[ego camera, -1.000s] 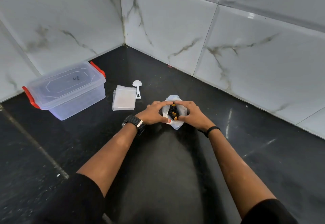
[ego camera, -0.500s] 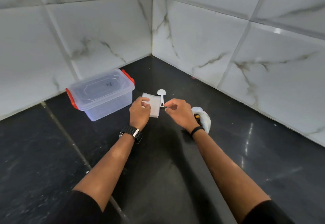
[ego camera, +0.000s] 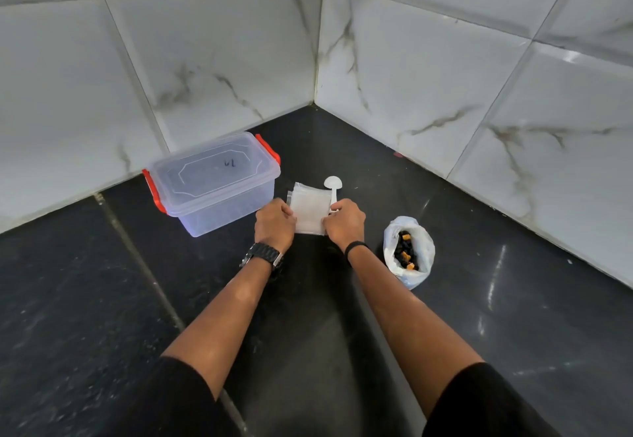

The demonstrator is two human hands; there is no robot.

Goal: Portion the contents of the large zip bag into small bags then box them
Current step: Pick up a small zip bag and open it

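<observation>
A: Two hands on the small bags [ego camera: 310, 212], stack lying just right of the box [ego camera: 214, 183]. Left hand [ego camera: 274, 226] curls on the stack's left edge, right hand [ego camera: 344, 222] pinches its right edge. Step, my read: peeling off one bag. No portioning done yet.

B: Next?

A: Prob. separate top bag w/o dragging the rest, open its mouth, then take the scoop [ego camera: 333, 190], which lies at the stack's far right corner.

B: Containers?

A: Box: clear, red latches, lid on, looks empty. Large zip bag [ego camera: 409, 251] stands well right of the box, mouth open, black + orange pieces inside. Needs unlatching before boxing.
</observation>
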